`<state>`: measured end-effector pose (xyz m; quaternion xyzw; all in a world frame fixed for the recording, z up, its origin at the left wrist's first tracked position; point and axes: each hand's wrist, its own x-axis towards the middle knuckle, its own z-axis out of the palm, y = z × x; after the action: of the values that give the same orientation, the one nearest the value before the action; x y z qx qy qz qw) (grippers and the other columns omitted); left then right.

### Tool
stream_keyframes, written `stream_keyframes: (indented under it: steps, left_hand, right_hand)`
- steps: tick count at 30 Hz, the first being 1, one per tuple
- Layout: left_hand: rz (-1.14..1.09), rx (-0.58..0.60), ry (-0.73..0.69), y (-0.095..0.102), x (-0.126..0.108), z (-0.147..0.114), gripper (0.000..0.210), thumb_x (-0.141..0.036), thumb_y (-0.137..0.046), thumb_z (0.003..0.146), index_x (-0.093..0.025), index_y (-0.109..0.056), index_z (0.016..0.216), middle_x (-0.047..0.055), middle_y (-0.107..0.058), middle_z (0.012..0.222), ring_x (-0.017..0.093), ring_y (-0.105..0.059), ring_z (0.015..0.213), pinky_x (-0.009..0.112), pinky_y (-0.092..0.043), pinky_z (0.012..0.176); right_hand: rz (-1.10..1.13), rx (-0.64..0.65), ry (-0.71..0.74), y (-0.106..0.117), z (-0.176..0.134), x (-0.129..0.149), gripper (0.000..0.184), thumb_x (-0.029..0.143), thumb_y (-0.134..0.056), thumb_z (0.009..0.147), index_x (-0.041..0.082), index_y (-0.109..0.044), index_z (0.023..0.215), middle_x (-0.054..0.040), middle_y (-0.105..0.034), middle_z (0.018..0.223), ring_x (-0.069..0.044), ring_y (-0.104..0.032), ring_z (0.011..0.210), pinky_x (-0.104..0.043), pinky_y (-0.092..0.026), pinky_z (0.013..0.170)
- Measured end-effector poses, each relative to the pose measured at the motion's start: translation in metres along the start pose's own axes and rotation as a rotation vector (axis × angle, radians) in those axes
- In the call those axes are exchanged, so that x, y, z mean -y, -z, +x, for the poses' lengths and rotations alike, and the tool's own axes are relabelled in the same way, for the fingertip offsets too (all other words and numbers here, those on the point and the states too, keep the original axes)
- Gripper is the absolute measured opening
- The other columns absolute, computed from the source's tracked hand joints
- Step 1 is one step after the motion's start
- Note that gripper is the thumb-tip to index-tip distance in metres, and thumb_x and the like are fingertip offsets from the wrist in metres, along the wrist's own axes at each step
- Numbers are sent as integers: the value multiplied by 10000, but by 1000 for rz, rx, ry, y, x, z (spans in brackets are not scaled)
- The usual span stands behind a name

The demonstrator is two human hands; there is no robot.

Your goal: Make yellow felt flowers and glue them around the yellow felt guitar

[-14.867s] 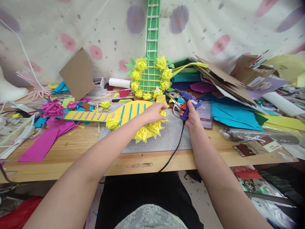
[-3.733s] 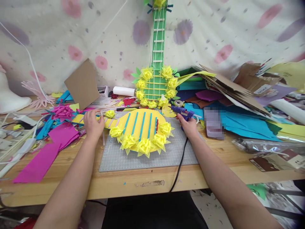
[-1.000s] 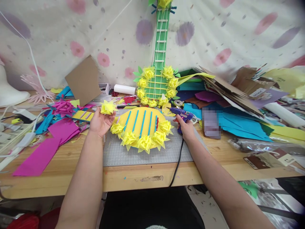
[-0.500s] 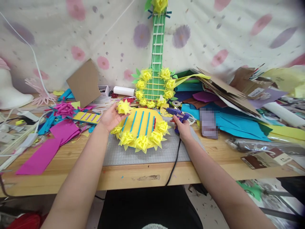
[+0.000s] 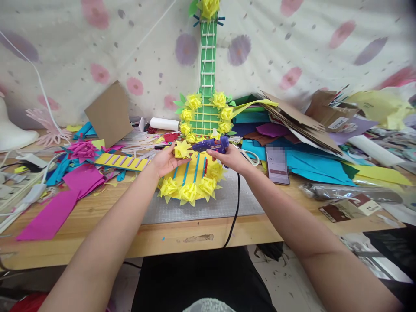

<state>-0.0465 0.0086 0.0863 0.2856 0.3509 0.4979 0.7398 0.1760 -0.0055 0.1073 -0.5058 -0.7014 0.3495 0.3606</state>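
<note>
Between the fingers of my left hand [image 5: 165, 161] is a yellow paper flower [image 5: 182, 149], its pointed petals facing me. My right hand [image 5: 230, 157] is wrapped round a purple glue gun [image 5: 212, 144], whose nozzle points left at the flower; whether they touch, I cannot tell. Below both hands lies a round yellow instrument body [image 5: 185, 174] with blue strips and a red piece, yellow paper flowers [image 5: 189, 193] lining its near edge. Its yellow neck [image 5: 121, 161] with purple bars reaches left. Part of the body is hidden behind my hands.
A green paper guitar [image 5: 207, 82] with yellow flowers leans at the back wall. Under the body lies a grey cutting mat [image 5: 208, 211]. Magenta paper [image 5: 55, 212] sits left; a phone [image 5: 277, 167], blue sheets [image 5: 318, 167] and cardboard [image 5: 302, 121] lie right. The glue gun's black cord [image 5: 236, 212] hangs over the front edge.
My right hand has brought the glue gun left, up to the flower. My left hand has moved slightly right, turning the flower. The view has shifted a little.
</note>
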Motion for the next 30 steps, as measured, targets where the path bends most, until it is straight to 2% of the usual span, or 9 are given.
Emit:
stream_keyframes:
  steps: [3,7,12,18,30]
  left_hand:
    - [-11,-5,-2,-3,2,1,360,-262,-336,911,-130,-545,1173,128,-644,1078,217,-622,973,427,-501,876]
    - [11,-37,2,-5,1,1,362,-251,-328,913,-131,-551,1171,120,-656,1050,210,-622,973,403,-500,880]
    - [15,-16,-21,-5,0,1,337,-236,-353,905,-135,-559,1152,110,-659,1040,203,-624,965,386,-500,875]
    - [37,-46,10,-9,1,0,365,-233,-294,917,-119,-565,1133,116,-669,1001,201,-618,979,383,-488,893]
    - [34,-27,27,-6,2,-1,333,-187,-315,900,-101,-573,1092,129,-656,1029,210,-611,1001,385,-489,894]
  right_hand:
    - [-14,13,42,-3,1,3,366,543,-616,665,185,-583,598,1,-531,548,-96,-467,529,-229,-394,521]
    - [-30,21,15,-3,4,3,390,566,-613,655,178,-594,615,4,-527,538,-91,-463,515,-226,-390,509]
    - [-36,23,-28,-2,8,3,428,596,-615,631,170,-617,674,8,-516,505,-95,-466,488,-227,-380,480]
    - [-46,18,-7,-4,10,5,460,620,-608,620,167,-632,697,10,-500,487,-97,-459,481,-226,-382,476]
    - [-52,-31,29,0,18,-4,506,632,-592,635,179,-674,845,-20,-590,609,-125,-526,579,-234,-406,527]
